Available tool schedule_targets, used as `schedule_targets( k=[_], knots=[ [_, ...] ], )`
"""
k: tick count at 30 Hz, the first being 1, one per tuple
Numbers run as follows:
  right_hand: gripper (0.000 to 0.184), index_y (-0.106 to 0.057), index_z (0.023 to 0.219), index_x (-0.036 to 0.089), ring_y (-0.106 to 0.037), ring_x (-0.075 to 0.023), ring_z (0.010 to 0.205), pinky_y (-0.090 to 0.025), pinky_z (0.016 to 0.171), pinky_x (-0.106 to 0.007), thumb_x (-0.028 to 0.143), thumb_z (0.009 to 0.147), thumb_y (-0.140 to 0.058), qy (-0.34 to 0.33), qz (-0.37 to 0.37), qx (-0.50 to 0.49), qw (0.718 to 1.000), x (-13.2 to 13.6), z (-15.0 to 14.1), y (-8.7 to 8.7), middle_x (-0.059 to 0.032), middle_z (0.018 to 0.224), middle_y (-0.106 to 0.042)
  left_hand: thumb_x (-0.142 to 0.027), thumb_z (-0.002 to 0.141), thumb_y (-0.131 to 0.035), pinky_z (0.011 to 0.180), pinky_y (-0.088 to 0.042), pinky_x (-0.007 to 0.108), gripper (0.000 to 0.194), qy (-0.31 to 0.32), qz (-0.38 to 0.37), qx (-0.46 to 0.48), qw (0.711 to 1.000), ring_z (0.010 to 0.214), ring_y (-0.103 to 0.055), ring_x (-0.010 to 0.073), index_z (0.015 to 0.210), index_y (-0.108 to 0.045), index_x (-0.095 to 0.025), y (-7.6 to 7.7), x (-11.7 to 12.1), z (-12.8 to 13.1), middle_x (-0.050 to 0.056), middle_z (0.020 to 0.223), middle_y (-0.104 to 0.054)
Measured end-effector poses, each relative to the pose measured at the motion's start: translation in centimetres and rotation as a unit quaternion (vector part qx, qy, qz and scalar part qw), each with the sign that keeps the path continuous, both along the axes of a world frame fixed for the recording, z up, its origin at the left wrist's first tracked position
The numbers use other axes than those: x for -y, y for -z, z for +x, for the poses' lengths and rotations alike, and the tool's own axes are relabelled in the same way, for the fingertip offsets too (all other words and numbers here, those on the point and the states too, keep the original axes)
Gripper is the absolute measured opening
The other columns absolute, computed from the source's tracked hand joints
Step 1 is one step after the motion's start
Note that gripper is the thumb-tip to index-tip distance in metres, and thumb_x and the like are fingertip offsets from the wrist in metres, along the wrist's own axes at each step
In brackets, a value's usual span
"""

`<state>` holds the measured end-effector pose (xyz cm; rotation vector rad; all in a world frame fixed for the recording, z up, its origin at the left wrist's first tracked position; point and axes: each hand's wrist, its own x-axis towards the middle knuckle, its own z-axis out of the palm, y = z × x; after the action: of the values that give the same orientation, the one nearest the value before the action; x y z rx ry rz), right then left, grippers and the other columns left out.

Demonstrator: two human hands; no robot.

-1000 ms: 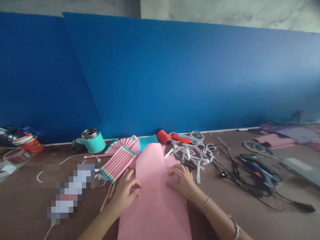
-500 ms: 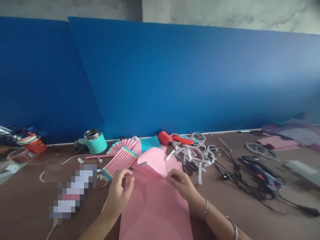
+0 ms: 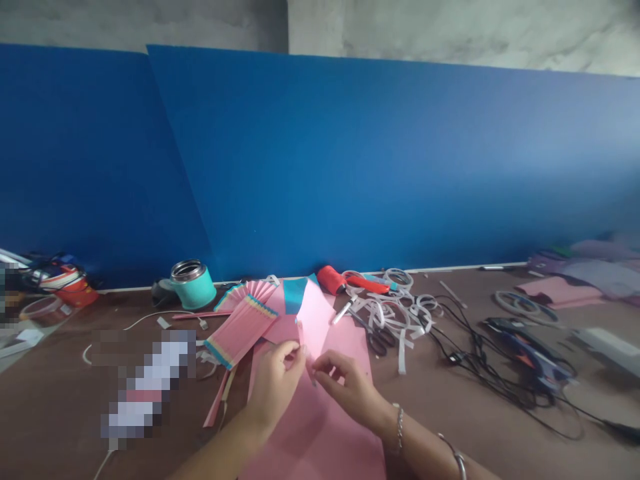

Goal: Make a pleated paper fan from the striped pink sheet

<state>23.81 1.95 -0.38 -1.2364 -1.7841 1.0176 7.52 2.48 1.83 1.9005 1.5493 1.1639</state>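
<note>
In front of me, a piece of pink paper [image 3: 318, 320] is raised, with a narrow folded edge turned toward me. My left hand [image 3: 279, 380] pinches this edge from the left, thumb and fingers together. From the right, my right hand [image 3: 350, 388] pinches the lower end of the same edge. The two hands are close together, above a larger pink sheet [image 3: 320, 443] lying flat on the table. Beyond my left hand lies a pleated pink paper [image 3: 243, 330] with blue and yellow edges. A blue patch of paper [image 3: 295, 295] shows behind the raised piece.
Black-handled scissors [image 3: 380, 339], a white pen [image 3: 344, 311] and curled white strips [image 3: 395, 310] lie right of the paper. A red spool [image 3: 331, 280] and a turquoise mug [image 3: 194, 287] stand near the blue partition [image 3: 350, 167]. A glue gun [image 3: 533, 353] with black cables lies right.
The pink paper has been lifted and turned, so its folded edge now points toward me. My left hand moved right and closed on it; my right hand shifted slightly left and down.
</note>
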Motion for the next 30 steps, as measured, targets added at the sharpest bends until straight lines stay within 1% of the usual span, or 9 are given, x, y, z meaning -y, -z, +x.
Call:
schedule_targets(
  k=[2, 5, 7, 9, 13, 15, 22, 26, 30],
  knots=[
    [0.010, -0.062, 0.087, 0.019, -0.057, -0.0150, 0.067, -0.045, 0.059, -0.026, 0.023, 0.084, -0.054, 0.032, 0.069, -0.003, 0.997, -0.3, 0.6, -0.1, -0.0018, 0.075, -0.063, -0.026, 0.090, -0.047, 0.066, -0.048, 0.025, 0.024, -0.018, 0.107, -0.054, 0.993, 0.066, -0.064, 0.0169, 0.081, -0.068, -0.018, -0.7, -0.6, -0.8, 0.003, 0.070, -0.069],
    [0.012, -0.057, 0.095, 0.021, -0.056, -0.0169, 0.072, -0.046, 0.066, -0.030, 0.019, 0.088, -0.047, 0.120, 0.241, -0.031, 0.963, -0.6, 2.1, -0.6, -0.0044, 0.083, -0.060, -0.013, 0.091, -0.044, 0.086, -0.047, 0.034, 0.029, 0.014, 0.290, -0.146, 0.946, 0.091, -0.063, 0.0208, 0.112, -0.063, -0.019, -1.5, -1.6, -2.3, 0.007, 0.094, -0.070],
    [0.015, -0.052, 0.099, 0.022, -0.055, -0.0193, 0.080, -0.046, 0.071, -0.034, 0.014, 0.088, -0.046, 0.170, 0.351, -0.062, 0.919, -0.6, 3.0, -1.1, -0.0059, 0.088, -0.056, -0.009, 0.089, -0.047, 0.089, -0.045, 0.038, 0.034, 0.034, 0.340, -0.214, 0.915, 0.096, -0.060, 0.0230, 0.119, -0.059, -0.019, -1.4, -1.8, -2.9, 0.008, 0.099, -0.068],
    [0.019, -0.050, 0.101, 0.023, -0.055, -0.0210, 0.085, -0.045, 0.075, -0.037, 0.011, 0.087, -0.046, 0.163, 0.409, -0.048, 0.896, -0.4, 3.6, -1.6, -0.0066, 0.091, -0.054, -0.006, 0.089, -0.047, 0.085, -0.046, 0.037, 0.034, 0.047, 0.351, -0.263, 0.898, 0.095, -0.059, 0.0237, 0.119, -0.058, -0.017, -0.6, -1.5, -3.0, 0.010, 0.099, -0.066],
    [0.012, -0.056, 0.096, 0.022, -0.054, -0.0207, 0.082, -0.042, 0.075, -0.037, 0.017, 0.086, -0.053, 0.003, 0.371, 0.109, 0.922, 0.2, 3.7, -2.0, -0.0057, 0.088, -0.059, -0.006, 0.091, -0.043, 0.069, -0.045, 0.033, 0.028, 0.081, 0.344, -0.314, 0.881, 0.078, -0.058, 0.0206, 0.113, -0.060, -0.014, 1.4, -0.3, -2.1, 0.008, 0.087, -0.064],
    [0.012, -0.058, 0.096, 0.021, -0.054, -0.0204, 0.081, -0.041, 0.072, -0.035, 0.025, 0.085, -0.059, -0.044, 0.346, 0.158, 0.924, 0.4, 3.4, -1.6, -0.0055, 0.087, -0.062, -0.006, 0.093, -0.040, 0.068, -0.045, 0.033, 0.027, 0.091, 0.344, -0.316, 0.880, 0.077, -0.057, 0.0201, 0.111, -0.059, -0.012, 2.0, 0.2, -1.6, 0.007, 0.085, -0.064],
    [0.023, -0.058, 0.100, 0.018, -0.051, -0.0217, 0.080, -0.038, 0.071, -0.036, 0.034, 0.083, -0.061, -0.050, 0.358, 0.159, 0.919, 0.9, 3.8, -0.7, -0.0071, 0.090, -0.062, -0.004, 0.092, -0.040, 0.068, -0.043, 0.033, 0.026, 0.090, 0.353, -0.320, 0.875, 0.077, -0.056, 0.0200, 0.109, -0.059, -0.009, 2.1, 0.1, -1.6, 0.007, 0.084, -0.062],
    [0.009, -0.059, 0.095, 0.020, -0.051, -0.0198, 0.078, -0.035, 0.069, -0.034, 0.022, 0.086, -0.057, -0.021, 0.371, 0.161, 0.914, 0.7, 3.9, -0.5, -0.0053, 0.086, -0.063, -0.005, 0.092, -0.039, 0.068, -0.042, 0.033, 0.026, 0.092, 0.354, -0.321, 0.874, 0.078, -0.055, 0.0204, 0.109, -0.059, -0.009, 2.2, 0.0, -1.6, 0.008, 0.084, -0.061],
    [0.007, -0.059, 0.091, 0.020, -0.051, -0.0184, 0.077, -0.033, 0.068, -0.033, 0.015, 0.086, -0.057, -0.004, 0.385, 0.180, 0.905, 0.2, 3.8, 0.2, -0.0037, 0.083, -0.064, -0.004, 0.093, -0.039, 0.068, -0.040, 0.033, 0.026, 0.098, 0.351, -0.323, 0.874, 0.077, -0.054, 0.0203, 0.109, -0.059, -0.010, 2.1, 0.1, -1.3, 0.007, 0.083, -0.061]
  ],
)
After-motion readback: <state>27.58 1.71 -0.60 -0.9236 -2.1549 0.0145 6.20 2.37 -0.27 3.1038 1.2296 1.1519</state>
